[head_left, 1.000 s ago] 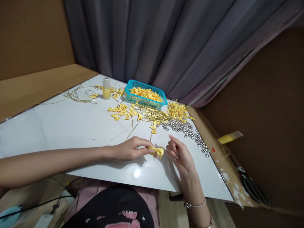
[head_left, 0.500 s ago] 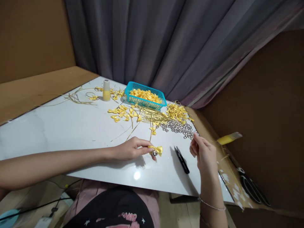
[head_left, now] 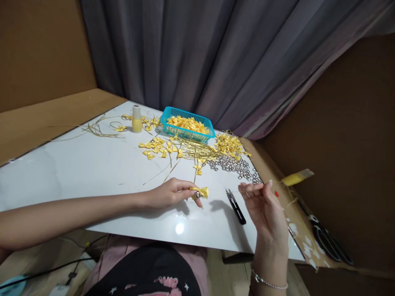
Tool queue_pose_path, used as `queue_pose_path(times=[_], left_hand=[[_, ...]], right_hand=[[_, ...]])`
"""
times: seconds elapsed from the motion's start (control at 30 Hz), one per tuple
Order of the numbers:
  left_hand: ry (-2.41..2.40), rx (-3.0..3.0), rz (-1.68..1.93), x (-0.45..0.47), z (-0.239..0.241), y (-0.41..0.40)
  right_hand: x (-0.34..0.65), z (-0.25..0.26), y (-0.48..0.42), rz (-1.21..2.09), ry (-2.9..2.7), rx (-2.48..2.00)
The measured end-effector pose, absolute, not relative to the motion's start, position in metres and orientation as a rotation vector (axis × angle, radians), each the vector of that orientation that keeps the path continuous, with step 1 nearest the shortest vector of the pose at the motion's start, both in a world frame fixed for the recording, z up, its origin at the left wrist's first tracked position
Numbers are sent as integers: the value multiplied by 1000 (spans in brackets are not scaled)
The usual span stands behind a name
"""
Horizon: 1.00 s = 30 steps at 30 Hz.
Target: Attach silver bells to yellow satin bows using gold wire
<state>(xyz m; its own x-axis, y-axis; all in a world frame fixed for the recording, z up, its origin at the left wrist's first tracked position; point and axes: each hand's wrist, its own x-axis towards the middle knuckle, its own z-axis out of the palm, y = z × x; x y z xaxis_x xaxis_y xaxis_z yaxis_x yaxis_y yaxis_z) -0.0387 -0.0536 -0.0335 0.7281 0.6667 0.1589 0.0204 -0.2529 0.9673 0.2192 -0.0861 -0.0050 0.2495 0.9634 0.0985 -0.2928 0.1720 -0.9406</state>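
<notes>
My left hand (head_left: 168, 193) rests on the white table (head_left: 77, 164) and pinches a small yellow ribbon bow (head_left: 202, 192) with a tiny silver bell under it. My right hand (head_left: 265, 207) hovers palm up to the right of the bow, just off the table's right edge. Its fingers are curled together on a thin needle-like sliver (head_left: 246, 192). Black snips (head_left: 236, 205) lie on the table between the two hands.
Behind the hands are a teal basket (head_left: 205, 135) of yellow bows, loose bows (head_left: 156, 147), gold wires (head_left: 194, 150), silver bells (head_left: 236, 165) and a yellow thread spool (head_left: 136, 119). A yellow-handled tool (head_left: 296, 178) lies on the brown ledge at right. A grey curtain hangs behind.
My right hand left the bow, reached right to the silver bells, then drew back and turned palm up. The black snips now lie uncovered on the table. My left hand stayed put.
</notes>
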Motion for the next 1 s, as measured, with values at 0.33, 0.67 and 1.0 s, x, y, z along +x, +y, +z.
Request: queue_pose_path(times=[0.33, 0.67, 1.0], left_hand=[[393, 1757, 522, -39, -27, -55], [550, 1798, 598, -39, -26, -59], [557, 2064, 623, -37, -30, -61]], right_hand=[[229, 0, -83, 1240, -975, -942], [168, -9, -130, 395, -1765, -1347], [135, -35, -132, 227, -1885, -1409]])
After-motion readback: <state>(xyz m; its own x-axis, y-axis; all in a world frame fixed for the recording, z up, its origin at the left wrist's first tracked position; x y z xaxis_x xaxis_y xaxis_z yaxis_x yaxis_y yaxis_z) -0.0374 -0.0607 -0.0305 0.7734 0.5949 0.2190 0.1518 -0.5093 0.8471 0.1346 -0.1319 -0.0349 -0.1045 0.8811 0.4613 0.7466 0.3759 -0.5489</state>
